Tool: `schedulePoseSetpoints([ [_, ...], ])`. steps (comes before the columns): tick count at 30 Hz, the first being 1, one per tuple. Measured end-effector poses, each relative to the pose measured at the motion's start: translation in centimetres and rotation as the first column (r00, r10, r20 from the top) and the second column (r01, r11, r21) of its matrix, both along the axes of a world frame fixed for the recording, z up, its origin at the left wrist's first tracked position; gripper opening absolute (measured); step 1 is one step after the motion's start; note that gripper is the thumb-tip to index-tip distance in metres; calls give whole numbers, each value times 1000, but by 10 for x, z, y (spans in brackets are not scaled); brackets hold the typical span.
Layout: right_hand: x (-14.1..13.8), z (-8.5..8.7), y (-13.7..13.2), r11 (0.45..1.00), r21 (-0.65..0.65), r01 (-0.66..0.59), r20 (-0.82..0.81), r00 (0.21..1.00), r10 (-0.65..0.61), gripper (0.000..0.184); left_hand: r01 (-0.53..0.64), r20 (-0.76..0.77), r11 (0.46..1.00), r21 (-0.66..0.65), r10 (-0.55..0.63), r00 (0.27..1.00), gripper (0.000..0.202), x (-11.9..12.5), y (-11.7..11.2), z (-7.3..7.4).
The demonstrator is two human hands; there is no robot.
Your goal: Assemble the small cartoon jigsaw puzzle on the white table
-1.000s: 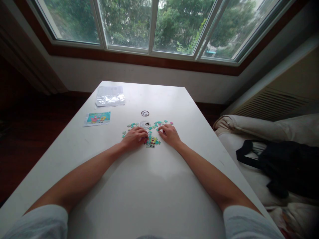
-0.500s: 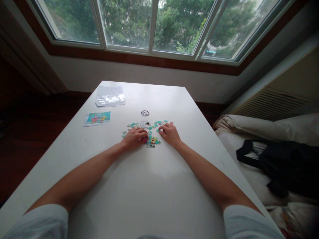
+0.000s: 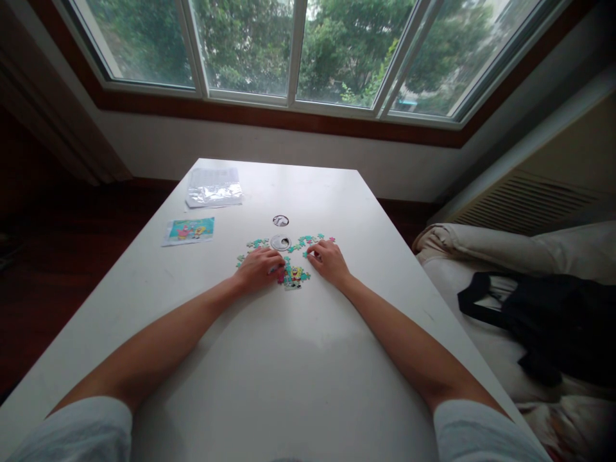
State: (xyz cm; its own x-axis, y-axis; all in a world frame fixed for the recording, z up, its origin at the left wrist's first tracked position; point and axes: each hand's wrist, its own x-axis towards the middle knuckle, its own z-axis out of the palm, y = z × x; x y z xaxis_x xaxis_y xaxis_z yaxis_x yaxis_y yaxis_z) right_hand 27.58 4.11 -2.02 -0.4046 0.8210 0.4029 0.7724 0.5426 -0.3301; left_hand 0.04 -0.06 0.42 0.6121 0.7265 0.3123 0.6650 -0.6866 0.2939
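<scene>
A partly joined jigsaw puzzle [image 3: 296,276] with a yellow cartoon figure lies on the white table between my hands. My left hand [image 3: 260,266] rests at its left edge, fingers curled and pressed against the joined pieces; its fingertips are partly hidden. On the other side my right hand [image 3: 329,260] has thumb and index finger close together at a small teal puzzle piece [image 3: 305,255]. Loose teal puzzle pieces [image 3: 308,240] are scattered beyond the right fingers. More loose pieces [image 3: 257,243] lie past my left hand.
Two round openings, the nearer with a metal-looking ring [image 3: 280,242], sit in the tabletop beyond the puzzle. A printed picture card [image 3: 190,231] and a clear plastic bag [image 3: 214,187] lie at the left. Dark clothing [image 3: 543,321] lies on a pale sofa at the right.
The joined puzzle has shifted and turned slightly near my left fingers, so more of the yellow figure shows. My right hand stays almost in place. The whole view has dipped a little.
</scene>
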Motion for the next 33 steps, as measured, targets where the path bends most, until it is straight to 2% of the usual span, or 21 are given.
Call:
schedulePoseSetpoints([
  [5, -1, -1, 0, 1000, 10, 4, -14, 1000, -3, 4, -15, 4, 1000, -7, 15, 1000, 35, 0, -1, -1],
  [8, -1, 0, -1, 1000, 26, 15, -48, 999, -14, 10, -44, 31, 999, -28, 44, 999, 41, 1, -3, 3],
  [11, 0, 3, -2, 998, 48, 48, -110, 993, -42, 14, -100, 78, 994, -51, 104, 992, 45, -1, -4, 7],
  [15, 4, 8, -1, 990, 67, 126, -190, 975, -111, 20, -215, 192, 974, -71, 225, 955, 64, -11, 3, 7],
  [17, 6, 10, -1, 985, 72, 156, -212, 967, -138, 22, -292, 333, 948, -127, 318, 887, 75, -20, 10, 4],
  [19, 7, 12, -2, 980, 78, 181, -226, 961, -159, 24, -393, 454, 896, -208, 444, 772, 82, -30, 19, 1],
  [22, 7, 14, -4, 977, 77, 200, -239, 955, -177, 26, -497, 514, 813, -304, 579, 633, 87, -43, 29, -3],
  [24, 7, 15, -5, 977, 76, 199, -245, 954, -175, 26, -526, 526, 781, -336, 619, 583, 89, -48, 32, -3],
  [29, 5, 14, -5, 980, 71, 186, -254, 953, -163, 25, -529, 510, 780, -334, 622, 595, 90, -50, 31, -4],
  [31, 5, 13, -5, 983, 59, 176, -254, 954, -156, 26, -530, 484, 789, -312, 612, 625, 88, -49, 31, -4],
  [33, 4, 12, -5, 988, 45, 148, -253, 958, -132, 26, -546, 412, 802, -242, 594, 691, 76, -47, 32, -5],
])
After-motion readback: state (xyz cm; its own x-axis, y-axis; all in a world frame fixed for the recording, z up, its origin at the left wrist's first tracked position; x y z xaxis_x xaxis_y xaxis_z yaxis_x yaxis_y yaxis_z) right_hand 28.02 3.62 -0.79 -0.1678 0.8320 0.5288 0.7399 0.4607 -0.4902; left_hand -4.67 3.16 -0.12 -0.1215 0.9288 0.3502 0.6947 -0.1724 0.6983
